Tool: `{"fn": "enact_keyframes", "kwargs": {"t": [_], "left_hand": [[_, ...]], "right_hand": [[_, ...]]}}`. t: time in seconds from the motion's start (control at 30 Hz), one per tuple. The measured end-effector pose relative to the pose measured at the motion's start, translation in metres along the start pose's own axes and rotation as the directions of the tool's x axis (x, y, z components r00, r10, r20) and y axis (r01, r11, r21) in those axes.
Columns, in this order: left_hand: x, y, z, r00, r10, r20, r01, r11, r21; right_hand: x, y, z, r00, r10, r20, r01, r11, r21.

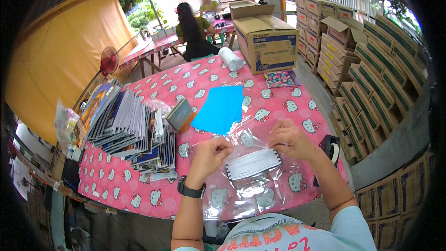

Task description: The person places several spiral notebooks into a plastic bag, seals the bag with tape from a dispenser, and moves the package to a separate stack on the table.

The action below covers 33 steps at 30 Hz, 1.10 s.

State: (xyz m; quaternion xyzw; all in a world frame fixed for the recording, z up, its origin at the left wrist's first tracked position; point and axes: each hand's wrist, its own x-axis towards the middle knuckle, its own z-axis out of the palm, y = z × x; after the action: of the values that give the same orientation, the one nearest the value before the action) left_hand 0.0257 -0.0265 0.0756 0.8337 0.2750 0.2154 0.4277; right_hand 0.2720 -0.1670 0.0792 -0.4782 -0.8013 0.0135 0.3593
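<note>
In front of me a stack of spiral notebooks [253,163] lies inside a clear plastic bag [265,197], page edges facing up and black coils at both ends. My left hand [213,152] pinches the bag's upper edge at the left. With closed fingers my right hand [289,139] grips the same edge at the right, so the film stretches between them. A dark watch is on my left wrist. Just beyond the bag lie bright blue sheets [218,109].
Many spiral notebooks [132,125] are piled on the left of the pink patterned table. A tape dispenser [329,153] stands by the right edge. At the back are a large carton [267,42] and a white plastic roll [231,59]. Stacked cartons [371,88] line the right; two people sit beyond.
</note>
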Motion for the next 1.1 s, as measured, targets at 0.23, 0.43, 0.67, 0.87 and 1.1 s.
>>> {"fn": "enact_keyframes", "kwargs": {"t": [0.23, 0.43, 0.67, 0.87, 1.1], "left_hand": [[0.035, 0.03, -0.015, 0.967, 0.249, 0.047, -0.253, 0.959, 0.13], [0.059, 0.043, -0.009, 0.963, 0.138, 0.23, -0.125, 0.99, -0.066], [0.079, 0.026, 0.01, 0.899, 0.207, 0.386, -0.307, 0.927, 0.218], [0.06, 0.053, 0.009, 0.944, 0.054, 0.327, -0.26, 0.731, 0.631], [0.058, 0.024, 0.015, 0.84, 0.293, 0.456, -0.464, 0.824, 0.326]], "right_hand": [[0.011, -0.031, -0.008, 0.999, 0.047, -0.012, -0.048, 0.98, -0.196], [0.002, -0.027, -0.006, 0.986, 0.126, 0.111, -0.09, 0.953, -0.29], [-0.003, -0.058, -0.007, 0.991, 0.001, 0.136, 0.013, 0.994, -0.105], [-0.045, -0.056, -0.033, 0.993, 0.094, -0.072, -0.08, 0.982, 0.171], [-0.083, 0.005, 0.03, 0.835, 0.546, -0.066, -0.447, 0.744, 0.497]]}}
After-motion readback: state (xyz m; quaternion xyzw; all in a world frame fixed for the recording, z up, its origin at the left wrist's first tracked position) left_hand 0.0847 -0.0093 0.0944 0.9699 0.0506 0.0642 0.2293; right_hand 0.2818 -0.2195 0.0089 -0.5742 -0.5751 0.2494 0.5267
